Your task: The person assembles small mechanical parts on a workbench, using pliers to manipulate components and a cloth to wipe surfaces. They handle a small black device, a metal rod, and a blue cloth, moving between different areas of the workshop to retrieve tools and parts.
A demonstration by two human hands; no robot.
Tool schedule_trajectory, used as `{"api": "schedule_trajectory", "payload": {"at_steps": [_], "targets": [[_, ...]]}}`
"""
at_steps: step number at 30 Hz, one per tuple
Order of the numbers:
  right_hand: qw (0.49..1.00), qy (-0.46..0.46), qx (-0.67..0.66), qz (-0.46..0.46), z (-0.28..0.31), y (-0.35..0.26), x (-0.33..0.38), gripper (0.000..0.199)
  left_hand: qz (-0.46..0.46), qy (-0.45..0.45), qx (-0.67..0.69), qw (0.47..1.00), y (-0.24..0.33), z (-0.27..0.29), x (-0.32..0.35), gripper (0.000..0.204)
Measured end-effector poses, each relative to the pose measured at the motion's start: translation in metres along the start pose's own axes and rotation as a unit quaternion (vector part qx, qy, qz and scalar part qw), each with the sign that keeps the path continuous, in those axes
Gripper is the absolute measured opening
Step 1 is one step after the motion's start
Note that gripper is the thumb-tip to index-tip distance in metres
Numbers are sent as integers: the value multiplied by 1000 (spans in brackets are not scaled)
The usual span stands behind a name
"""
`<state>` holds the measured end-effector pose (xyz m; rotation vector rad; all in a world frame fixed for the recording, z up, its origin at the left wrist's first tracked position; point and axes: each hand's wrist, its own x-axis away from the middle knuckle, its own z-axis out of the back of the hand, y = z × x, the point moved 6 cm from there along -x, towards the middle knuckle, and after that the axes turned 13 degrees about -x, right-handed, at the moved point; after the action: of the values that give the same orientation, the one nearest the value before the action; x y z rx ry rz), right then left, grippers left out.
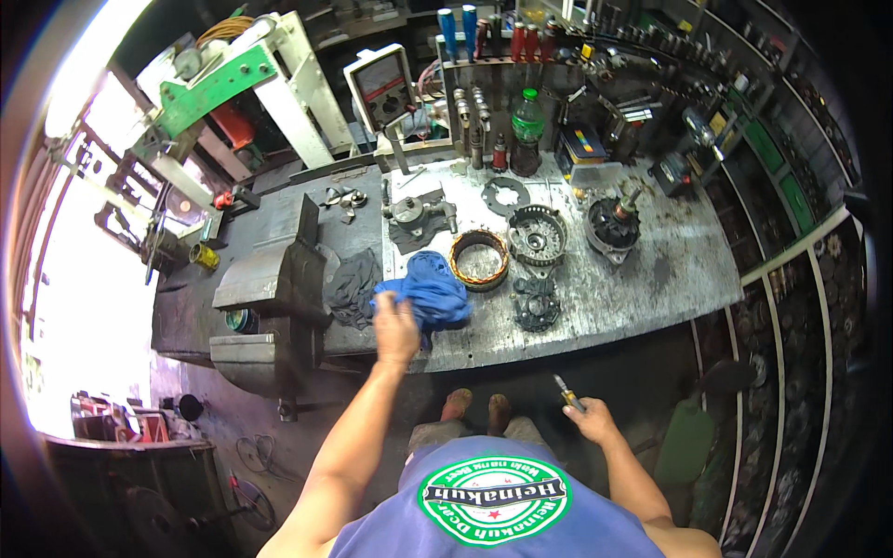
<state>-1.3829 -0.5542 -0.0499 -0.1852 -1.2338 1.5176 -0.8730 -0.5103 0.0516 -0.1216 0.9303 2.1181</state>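
Observation:
My left hand (pixel 395 330) is closed on a bunched blue cloth (pixel 433 288) near the front edge of the metal-topped bench (pixel 651 298). My right hand (pixel 593 420) grips a small screwdriver-like tool (pixel 567 398) with a metal tip and a yellow and dark handle, held in front of the bench. Right of the cloth stands a stator ring (pixel 479 261) with copper windings. Beside it lie a slotted alternator housing (pixel 537 234) and a dark round end part (pixel 537 305). Farther right, a rotor with its shaft pointing up (pixel 614 226) sits in another housing.
A large bench vise (pixel 270 279) stands at the left, a dark rag (pixel 355 286) beside it. Behind the parts are a flat metal ring (pixel 505 196), a green-topped bottle (pixel 527 130) and a meter (pixel 381 88). A parts shelf (pixel 781 372) runs along the right.

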Motion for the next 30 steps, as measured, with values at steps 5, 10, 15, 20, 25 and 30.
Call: {"api": "schedule_trajectory", "payload": {"at_steps": [5,10,15,20,25,30], "targets": [[951,-155,-265,34,-18,-78,-8,41,233,60,497,834,-7,123,-7,51],[782,-258,-567,27,-79,-164,-8,61,185,27,717,672,27,175,41,76],[823,-273,-476,146,-141,-249,-21,83,114,-47,767,630,30,193,70,74],[782,-320,-531,69,-190,-281,-16,59,96,73,680,723,-19,275,97,67],[683,-474,-546,-103,-281,-290,31,52,166,36,700,693,-42,277,97,47],[686,-593,-364,214,-333,-350,77,55,-11,-10,200,980,-19,254,146,142]]}}
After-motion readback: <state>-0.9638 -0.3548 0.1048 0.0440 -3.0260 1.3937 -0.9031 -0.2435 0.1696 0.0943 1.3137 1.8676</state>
